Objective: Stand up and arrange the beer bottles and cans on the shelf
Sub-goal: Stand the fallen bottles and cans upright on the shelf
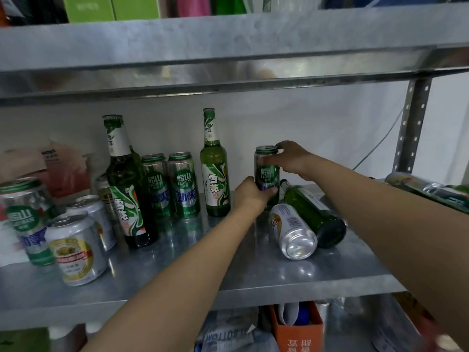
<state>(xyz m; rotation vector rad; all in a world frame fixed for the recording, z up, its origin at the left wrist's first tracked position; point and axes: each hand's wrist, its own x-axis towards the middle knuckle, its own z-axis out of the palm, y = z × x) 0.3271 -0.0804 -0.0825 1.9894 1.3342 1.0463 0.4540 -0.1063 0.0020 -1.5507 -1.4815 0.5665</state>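
Spanning the view, a galvanised metal shelf carries the whole stock, with two tall green bottles and a pair of green cans already upright at the back, left of centre, and a cluster of shorter cans upright at the front left. The fallen bottle lies on its side right of centre, its long axis running from the neck at the rear, just below the right wrist, to the base at the front right. Touching its left flank, a silver can also lies down, base toward the viewer. Behind both stands the green can, held upright; whether its base meets the shelf cannot be told, as the left hand hides it. That hand's fingers wrap the can's lower body, while the right hand curls over its upper wall and rim. The fallen bottle probably comes next: its neck lies nearest the right hand, so that hand seems better placed to raise it.
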